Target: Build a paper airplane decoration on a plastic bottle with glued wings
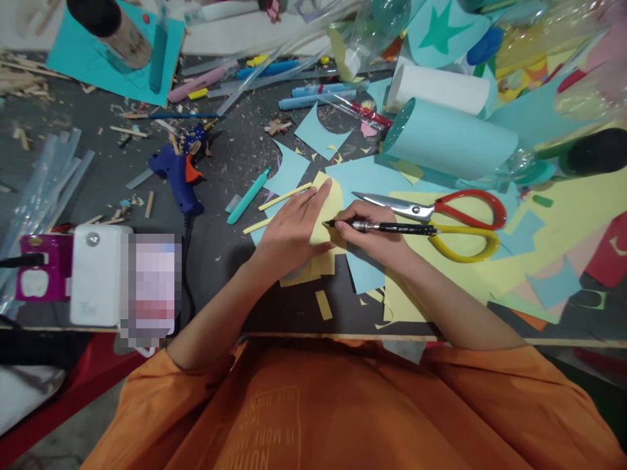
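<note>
"So, what does the right hand (369, 225) hold?"

"A black pen (401, 228), pinched between thumb and fingers, its point at a yellow paper piece (332, 199). Whether it touches cannot be told."

"And the left hand (294, 228)?"

"That one lies flat, fingers stretched out and thumb apart, resting over the left part of the same piece."

"Where exactly is the piece?"

"Between the two hands, on the dark tabletop (220, 274), among light-blue paper (363, 274) and more yellow scraps."

"What lies around them?"

"Scissors (416, 207), one handle red and one yellow, lie just beyond the pen, blades pointing left. Two thin yellow sticks (284, 196) lie beside the left hand, with a teal marker (249, 196) near them. Farther left lies a blue glue gun (175, 173); a light-blue tube (455, 138) lies back on the right."
</note>
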The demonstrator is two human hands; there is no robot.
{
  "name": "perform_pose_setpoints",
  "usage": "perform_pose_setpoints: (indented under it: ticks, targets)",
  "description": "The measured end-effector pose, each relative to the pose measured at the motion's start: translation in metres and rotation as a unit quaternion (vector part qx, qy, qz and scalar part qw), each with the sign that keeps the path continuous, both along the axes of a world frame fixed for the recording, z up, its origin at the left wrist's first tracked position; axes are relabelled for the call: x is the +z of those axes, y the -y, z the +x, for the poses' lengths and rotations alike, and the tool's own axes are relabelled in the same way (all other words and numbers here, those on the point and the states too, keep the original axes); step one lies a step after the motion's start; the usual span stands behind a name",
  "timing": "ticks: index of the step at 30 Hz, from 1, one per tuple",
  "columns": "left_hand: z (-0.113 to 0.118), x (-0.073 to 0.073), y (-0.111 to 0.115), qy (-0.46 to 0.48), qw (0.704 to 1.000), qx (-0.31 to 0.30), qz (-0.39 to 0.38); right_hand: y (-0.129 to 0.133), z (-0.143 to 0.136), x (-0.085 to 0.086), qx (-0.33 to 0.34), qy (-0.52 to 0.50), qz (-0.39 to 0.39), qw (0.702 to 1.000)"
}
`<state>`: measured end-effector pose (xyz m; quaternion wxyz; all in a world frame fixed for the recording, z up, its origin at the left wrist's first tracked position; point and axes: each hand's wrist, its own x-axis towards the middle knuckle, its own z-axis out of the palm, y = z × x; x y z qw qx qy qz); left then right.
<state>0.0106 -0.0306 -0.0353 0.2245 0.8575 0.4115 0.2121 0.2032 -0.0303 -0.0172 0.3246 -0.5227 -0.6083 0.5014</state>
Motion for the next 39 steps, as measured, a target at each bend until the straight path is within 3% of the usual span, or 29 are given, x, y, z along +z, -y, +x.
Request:
perform_pose_setpoints:
  ticks: [13, 17, 22, 39]
  targets:
    - [0.0016, 0.0014, 0.0012, -0.027, 0.999, 0.014, 0.022, 0.0011, -0.0001, -0.0008, -0.027, 0.018, 0.031, 0.999]
    - [0.0008, 0.0002, 0.0007, -0.028, 0.999, 0.012, 0.018, 0.0009, 0.0002, -0.0011, 0.000, 0.026, 0.034, 0.999]
    - [-0.0007, -0.0004, 0.0002, -0.032, 0.999, 0.000, 0.019, 0.0019, 0.0012, -0.0033, -0.029, 0.018, 0.059, 0.998]
    - [0.0009, 0.0006, 0.0011, -0.026, 0.999, 0.006, 0.036, 0.0000, 0.0017, 0.0004, -0.002, 0.013, -0.005, 1.000]
